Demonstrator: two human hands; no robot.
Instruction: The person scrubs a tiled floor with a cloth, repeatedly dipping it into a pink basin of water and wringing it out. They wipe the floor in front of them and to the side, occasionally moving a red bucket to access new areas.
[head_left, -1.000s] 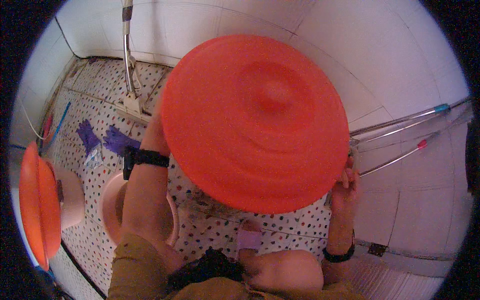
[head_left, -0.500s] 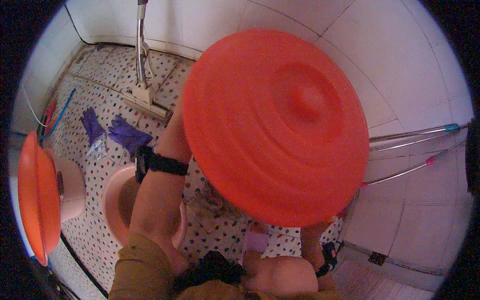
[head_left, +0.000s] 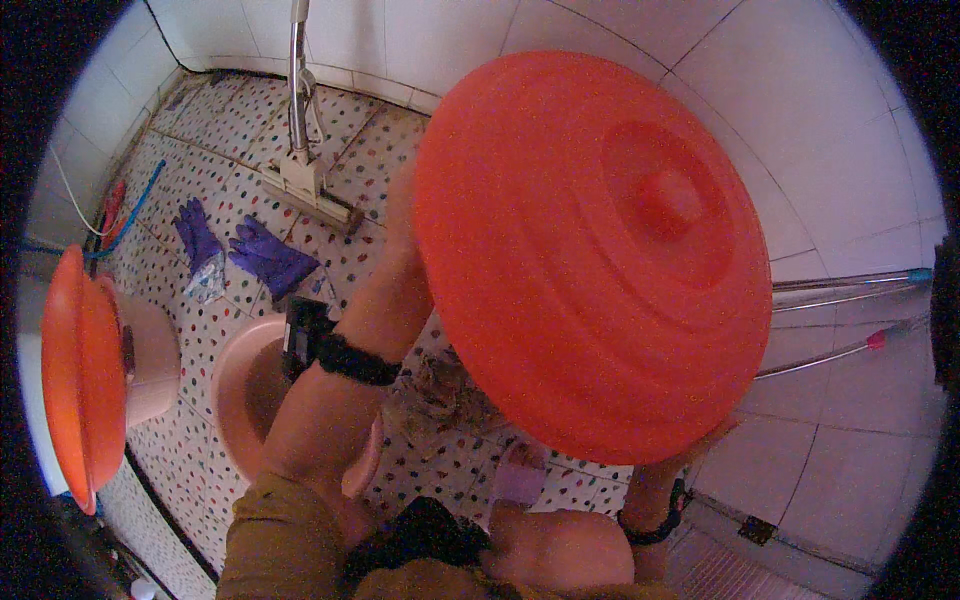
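A large round red plastic lid (head_left: pixel 570 270), with stepped rings and a raised knob, is tilted up in front of me. My left hand (head_left: pixel 408 225) holds it by the left edge, its fingers hidden behind the lid. At the lower right edge my right hand (head_left: pixel 690 450) grips the rim, mostly covered by the lid. Below my left forearm a pink basin (head_left: pixel 228 400) stands on the floor. A brown clump of cloth or fibre (head_left: pixel 435 400) lies under the lid.
Two purple rubber gloves (head_left: pixel 270 255) and a sponge mop (head_left: pixel 310 185) are on the spotted tile floor. An orange round lid or basin (head_left: pixel 85 380) rests against a pink bucket (head_left: pixel 152 345) at left. Metal poles (head_left: pixel 850 283) lean along the right wall. A pink cup-like thing (head_left: pixel 519 480) is near my knees.
Both hands have shifted the red lid a little to the right, turning it slightly. More of my right hand shows at its lower edge.
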